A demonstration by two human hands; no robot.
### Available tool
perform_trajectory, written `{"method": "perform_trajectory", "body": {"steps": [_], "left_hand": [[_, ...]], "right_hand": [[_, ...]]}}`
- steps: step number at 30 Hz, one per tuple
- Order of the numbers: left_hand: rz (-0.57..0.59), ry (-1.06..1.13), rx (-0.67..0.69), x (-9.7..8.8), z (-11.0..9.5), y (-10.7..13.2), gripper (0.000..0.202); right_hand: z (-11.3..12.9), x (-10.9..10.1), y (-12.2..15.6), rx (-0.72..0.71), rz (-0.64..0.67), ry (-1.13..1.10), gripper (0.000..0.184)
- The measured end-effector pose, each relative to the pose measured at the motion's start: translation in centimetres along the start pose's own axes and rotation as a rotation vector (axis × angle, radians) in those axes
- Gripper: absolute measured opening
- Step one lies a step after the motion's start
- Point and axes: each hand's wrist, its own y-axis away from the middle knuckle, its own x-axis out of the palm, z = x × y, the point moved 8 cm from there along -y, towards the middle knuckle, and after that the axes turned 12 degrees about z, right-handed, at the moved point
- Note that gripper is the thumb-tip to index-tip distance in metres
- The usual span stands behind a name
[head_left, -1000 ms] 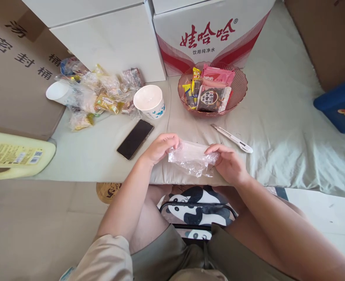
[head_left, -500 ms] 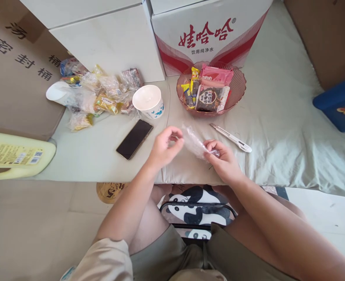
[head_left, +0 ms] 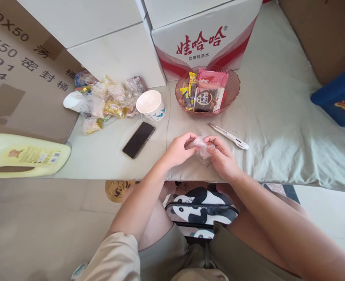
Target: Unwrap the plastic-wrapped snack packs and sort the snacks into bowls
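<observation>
A crumpled clear plastic bag point(head_left: 202, 150) is bunched between my two hands, above the front part of the cloth-covered surface. My left hand point(head_left: 181, 149) grips it from one side, fingers curled. From the other side my right hand point(head_left: 222, 156) pinches it between thumb and fingers. Just beyond my right hand lies a white utility knife point(head_left: 228, 136). Behind the hands, a pinkish ribbed bowl point(head_left: 232, 88) holds small yellow packets point(head_left: 192, 84), a pink packet point(head_left: 213, 77) and a dark seed packet point(head_left: 208, 99).
A black phone point(head_left: 138, 139) lies left of my hands, with a white paper cup point(head_left: 151, 106) behind it. Several empty-looking wrappers point(head_left: 110, 95) are heaped farther left near a tipped cup point(head_left: 72, 101). A yellow jug point(head_left: 28, 156), white-red carton point(head_left: 201, 47) and blue container point(head_left: 340, 101) stand around.
My left hand has moved right and taken hold of the plastic bag. The bag, stretched out before, is now crumpled between both hands. The view has shifted slightly.
</observation>
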Motion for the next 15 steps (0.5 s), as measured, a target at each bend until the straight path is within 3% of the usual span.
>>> {"method": "perform_trajectory", "body": {"steps": [5, 11, 13, 15], "left_hand": [[-0.057, -0.050, -0.015, -0.2, 0.3, 1.9, 0.023], [-0.088, -0.106, -0.050, -0.4, 0.9, 3.8, 0.032], [-0.153, -0.098, -0.048, -1.3, 1.0, 4.2, 0.030], [-0.229, -0.123, -0.065, -2.9, 0.9, 4.6, 0.027]], "right_hand": [[1.6, 0.7, -0.1, -0.093, 0.081, 0.084, 0.022], [2.3, 3.3, 0.1, -0.105, 0.349, 0.001, 0.033], [2.6, 3.4, 0.2, -0.136, 0.344, -0.008, 0.034], [2.7, 2.8, 0.2, -0.151, 0.256, 0.021, 0.033]]}}
